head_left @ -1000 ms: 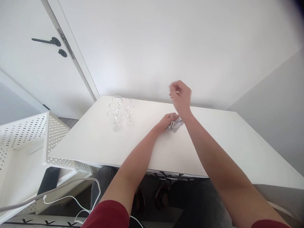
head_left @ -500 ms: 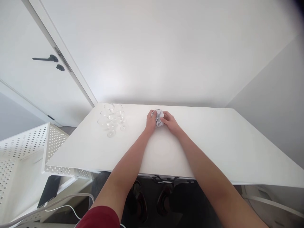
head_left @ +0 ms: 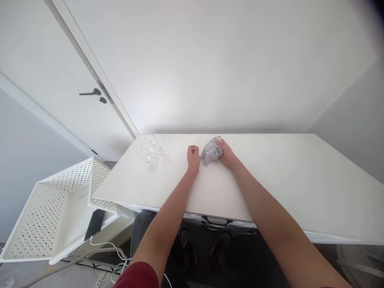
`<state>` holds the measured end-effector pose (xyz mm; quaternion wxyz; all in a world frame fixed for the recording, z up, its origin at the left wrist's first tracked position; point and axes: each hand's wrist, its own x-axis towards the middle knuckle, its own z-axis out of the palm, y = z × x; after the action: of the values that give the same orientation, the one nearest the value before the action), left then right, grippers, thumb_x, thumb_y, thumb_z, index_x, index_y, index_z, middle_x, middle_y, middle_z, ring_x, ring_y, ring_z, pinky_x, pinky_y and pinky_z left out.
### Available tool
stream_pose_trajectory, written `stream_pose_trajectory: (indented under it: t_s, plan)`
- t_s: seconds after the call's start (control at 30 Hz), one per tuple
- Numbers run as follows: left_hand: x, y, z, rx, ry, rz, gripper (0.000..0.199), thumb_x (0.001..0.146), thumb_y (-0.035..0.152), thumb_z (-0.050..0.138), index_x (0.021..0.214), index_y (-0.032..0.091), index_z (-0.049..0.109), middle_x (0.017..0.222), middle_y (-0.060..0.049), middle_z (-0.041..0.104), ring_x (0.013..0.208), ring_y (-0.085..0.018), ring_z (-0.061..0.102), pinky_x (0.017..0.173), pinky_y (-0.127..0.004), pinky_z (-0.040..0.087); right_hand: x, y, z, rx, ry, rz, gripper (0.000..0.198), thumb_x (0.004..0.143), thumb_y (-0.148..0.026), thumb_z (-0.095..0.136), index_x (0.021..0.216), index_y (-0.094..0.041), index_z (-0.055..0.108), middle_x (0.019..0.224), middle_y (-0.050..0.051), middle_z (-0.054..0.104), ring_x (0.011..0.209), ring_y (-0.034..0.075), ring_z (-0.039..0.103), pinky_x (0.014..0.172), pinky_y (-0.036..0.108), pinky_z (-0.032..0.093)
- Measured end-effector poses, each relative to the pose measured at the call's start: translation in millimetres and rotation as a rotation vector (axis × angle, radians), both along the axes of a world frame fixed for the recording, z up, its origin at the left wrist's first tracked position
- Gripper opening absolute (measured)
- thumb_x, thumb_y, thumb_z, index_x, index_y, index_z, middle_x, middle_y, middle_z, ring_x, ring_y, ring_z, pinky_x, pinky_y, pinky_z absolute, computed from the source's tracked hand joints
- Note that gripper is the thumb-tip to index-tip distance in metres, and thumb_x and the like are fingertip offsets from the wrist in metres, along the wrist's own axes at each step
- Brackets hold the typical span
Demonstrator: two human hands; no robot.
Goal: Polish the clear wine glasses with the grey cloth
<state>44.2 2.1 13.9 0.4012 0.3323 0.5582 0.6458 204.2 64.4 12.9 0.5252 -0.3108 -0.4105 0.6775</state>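
Observation:
A crumpled light grey cloth [head_left: 211, 151] is gripped by my right hand [head_left: 226, 154], whose fingers wrap its right side above the white table. Just left of the cloth is my left hand [head_left: 193, 159], closed with the fingers curled in. Something small and pale seems to show at its fingertips, but I cannot make out what it is. Several clear stemmed glasses [head_left: 153, 154] stand upright in a cluster at the table's back left, apart from both hands.
The white table [head_left: 270, 184] runs along a white wall. To the left, a perforated white bin [head_left: 42, 224] holds a dark phone-like device [head_left: 95, 224] with a white cable [head_left: 105, 244]. A door with a black handle [head_left: 90, 93] is at the upper left.
Both hands were together on the bunched cloth. Now the left hand is apart from most of it, and the cloth hangs looser in the right hand. The view has shifted left.

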Motion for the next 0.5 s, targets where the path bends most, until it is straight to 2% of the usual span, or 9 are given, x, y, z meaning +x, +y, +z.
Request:
stream_pose_trajectory:
  t_s: [0.1,0.17,0.27,0.37,0.5]
  plan:
    - [-9,-36,3.6,0.025,-0.164,0.069,0.019,0.094,0.040,0.068,0.099,0.024,0.058,0.099,-0.004,0.057,0.090,-0.016,0.059,0.074,-0.028,0.049,0,0,-4,0.021,-0.086,0.000,0.043,0.066,-0.038,0.091,0.094,-0.025,0.062,0.089,-0.001,0.061,0.082,0.018,0.058,0.069,0.030,0.047]
    - [-23,-60,5.5,0.083,-0.353,0.125,0.023,0.093,0.040,0.069,0.104,0.026,0.054,0.096,-0.002,0.057,0.086,-0.014,0.061,0.079,-0.029,0.052,1,3,-8,-0.004,-0.092,-0.041,0.038,0.065,-0.032,0.088,0.091,-0.024,0.063,0.087,-0.001,0.061,0.081,0.017,0.058,0.067,0.029,0.046]
    - [-49,-89,9.5,0.148,-0.652,0.284,0.026,0.097,0.042,0.065,0.112,0.028,0.049,0.101,-0.003,0.060,0.087,-0.013,0.066,0.088,-0.032,0.057,0,6,-13,-0.025,-0.075,-0.060,0.029,0.066,-0.029,0.083,0.087,-0.023,0.065,0.086,0.000,0.061,0.080,0.017,0.057,0.064,0.028,0.044]
    - [-70,-101,14.5,0.210,-0.765,0.306,0.032,0.100,0.041,0.061,0.126,0.029,0.047,0.113,-0.008,0.064,0.096,-0.015,0.071,0.095,-0.035,0.060,1,7,-15,-0.017,-0.077,-0.042,0.026,0.066,-0.028,0.082,0.086,-0.023,0.067,0.087,0.000,0.063,0.080,0.016,0.058,0.064,0.027,0.044]
    - [-82,-96,19.2,0.214,-0.813,0.262,0.057,0.100,0.041,0.061,0.150,0.032,0.034,0.129,-0.014,0.066,0.111,-0.021,0.073,0.098,-0.039,0.062,1,7,-17,-0.024,-0.088,-0.047,0.027,0.064,-0.029,0.082,0.087,-0.023,0.068,0.085,-0.001,0.066,0.079,0.017,0.060,0.064,0.027,0.046]
